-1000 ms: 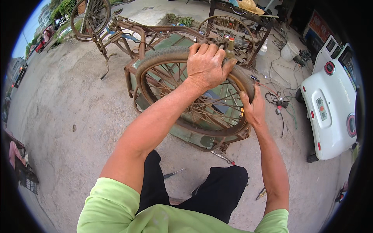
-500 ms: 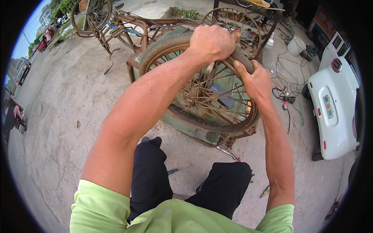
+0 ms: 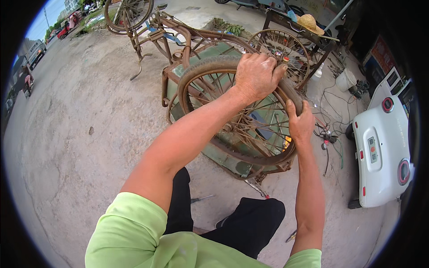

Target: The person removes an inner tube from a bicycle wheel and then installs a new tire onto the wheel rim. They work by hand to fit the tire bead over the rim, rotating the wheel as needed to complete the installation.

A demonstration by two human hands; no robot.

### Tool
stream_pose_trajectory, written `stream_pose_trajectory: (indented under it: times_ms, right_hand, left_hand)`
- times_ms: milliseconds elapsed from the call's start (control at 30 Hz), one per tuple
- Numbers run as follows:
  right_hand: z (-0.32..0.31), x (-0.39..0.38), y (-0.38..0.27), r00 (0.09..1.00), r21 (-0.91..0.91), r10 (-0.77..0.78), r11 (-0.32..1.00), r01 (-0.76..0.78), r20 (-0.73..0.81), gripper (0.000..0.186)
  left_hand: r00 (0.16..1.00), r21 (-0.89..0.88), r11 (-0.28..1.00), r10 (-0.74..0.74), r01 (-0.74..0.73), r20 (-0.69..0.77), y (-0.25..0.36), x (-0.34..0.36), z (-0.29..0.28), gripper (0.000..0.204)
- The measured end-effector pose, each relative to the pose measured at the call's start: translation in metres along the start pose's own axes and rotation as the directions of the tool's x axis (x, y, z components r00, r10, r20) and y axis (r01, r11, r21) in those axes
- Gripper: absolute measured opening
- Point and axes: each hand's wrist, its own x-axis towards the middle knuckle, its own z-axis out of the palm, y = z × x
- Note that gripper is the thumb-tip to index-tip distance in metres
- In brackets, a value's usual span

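Observation:
A rusty spoked wheel [image 3: 228, 128] with a worn dark tyre [image 3: 187, 79] lies tilted over a green metal panel [image 3: 243, 169]. My left hand [image 3: 259, 77] is closed over the tyre's far side, knuckles up. Close by on the right, my right hand [image 3: 302, 121] grips the same tyre, its thumb on the inner edge and its fingers mostly hidden behind the rubber. Between the two hands a short stretch of tyre and rim shows. Rusty frame tubes [image 3: 187, 42] run behind the wheel.
Another spoked wheel [image 3: 280, 50] stands behind. A screwdriver [image 3: 202, 198] and a red-tipped metal tool [image 3: 258, 190] lie near my knees. At right are a white car [image 3: 371, 147], a white bucket [image 3: 345, 81] and tangled cables [image 3: 328, 134]. A straw hat [image 3: 310, 23] rests at the back.
The view has shifted, so the wheel and most surroundings sit lower, and the far things farther right. Both hands still grip the tyre in nearly the same places.

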Motion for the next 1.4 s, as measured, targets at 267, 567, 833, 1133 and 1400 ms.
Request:
stream_pose_trajectory:
  times_ms: [267,567,833,1133,1400]
  right_hand:
    - [0.002,-0.035,0.062,1.0,0.264,0.022,0.964,-0.025,0.015,0.076]
    - [-0.004,0.03,-0.023,0.967,0.078,-0.013,0.997,-0.008,0.254,0.088]
    - [-0.003,0.039,-0.041,0.983,-0.073,0.074,0.995,-0.062,0.169,0.088]
    - [0.013,0.022,-0.032,0.998,-0.177,-0.053,0.983,0.046,-0.035,0.086]
    - [0.011,0.021,-0.032,0.999,-0.173,-0.033,0.984,0.033,0.002,0.079]
  left_hand:
    - [0.99,0.049,0.997,0.072,-0.066,-0.12,0.003,-0.016,0.004,0.04]
    - [0.994,0.084,0.993,0.079,-0.086,0.081,-0.011,0.001,-0.002,0.042]
    - [0.703,0.169,0.957,-0.289,0.237,0.65,-0.004,0.062,-0.017,0.07]
    - [0.735,0.101,0.936,-0.329,0.337,0.593,-0.013,0.062,-0.019,0.07]
    - [0.943,-0.221,0.934,-0.226,0.281,0.243,-0.079,0.006,-0.02,0.059]
